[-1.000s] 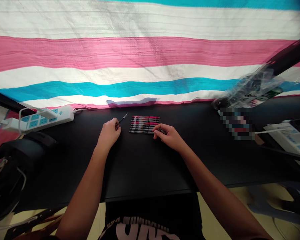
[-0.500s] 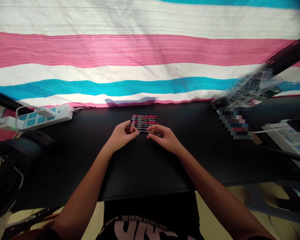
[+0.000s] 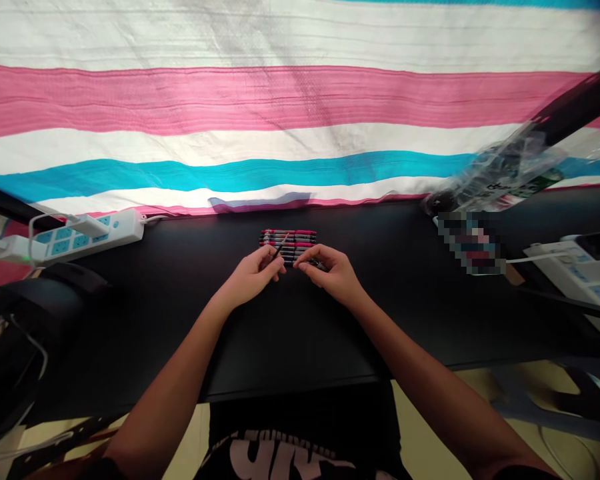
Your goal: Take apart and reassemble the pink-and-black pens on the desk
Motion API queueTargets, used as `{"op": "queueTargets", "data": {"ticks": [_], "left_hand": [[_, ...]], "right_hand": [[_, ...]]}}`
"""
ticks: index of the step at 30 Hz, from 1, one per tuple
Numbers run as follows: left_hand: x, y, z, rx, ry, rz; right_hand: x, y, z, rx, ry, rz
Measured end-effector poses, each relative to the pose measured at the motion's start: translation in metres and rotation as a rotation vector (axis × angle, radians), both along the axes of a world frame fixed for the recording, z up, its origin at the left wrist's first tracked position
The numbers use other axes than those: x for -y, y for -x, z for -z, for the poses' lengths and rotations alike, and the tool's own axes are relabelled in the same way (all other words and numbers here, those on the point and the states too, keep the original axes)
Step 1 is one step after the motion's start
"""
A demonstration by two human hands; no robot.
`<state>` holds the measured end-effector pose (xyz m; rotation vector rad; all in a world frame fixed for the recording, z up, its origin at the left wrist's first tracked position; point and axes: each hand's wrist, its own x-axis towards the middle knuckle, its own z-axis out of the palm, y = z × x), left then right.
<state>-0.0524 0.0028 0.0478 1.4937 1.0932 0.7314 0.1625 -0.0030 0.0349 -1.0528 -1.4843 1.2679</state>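
A row of several pens (image 3: 300,233), with red and grey-black barrels, lies side by side on the black table. My left hand (image 3: 253,275) is closed at the row's near left side, pinching a slim dark pen refill (image 3: 281,247) that slants up to the right over the pens. Opposite it, my right hand (image 3: 335,270) curls its fingers at the near right of the row. Part of a grey pen (image 3: 320,265) shows between its thumb and fingers; the rest is hidden by the hand.
On the left stand a white power strip (image 3: 125,230) with plugs and a black rounded object (image 3: 35,303). To the right are a clear plastic bag (image 3: 505,177), a blurred-out item (image 3: 473,247) and another power strip (image 3: 560,267). Behind the table (image 3: 300,333) hangs a striped sheet (image 3: 300,100).
The refill in my left hand has swung from near upright to slanting right over the pens. My left hand has shifted slightly right and nearer to me; the right hand has hardly moved.
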Motion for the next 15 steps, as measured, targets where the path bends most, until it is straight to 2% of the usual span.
{"op": "queueTargets", "data": {"ticks": [5, 9, 15], "left_hand": [[-0.002, 0.01, -0.007, -0.147, -0.056, 0.042], [0.0, 0.014, -0.011, -0.338, -0.18, 0.087], [0.0, 0.014, -0.01, -0.358, -0.247, 0.098]], "right_hand": [[-0.004, -0.005, 0.002, -0.166, 0.11, 0.02], [-0.006, -0.006, 0.003, -0.215, 0.149, -0.001], [-0.007, -0.008, 0.005, -0.208, 0.178, -0.014]]}}
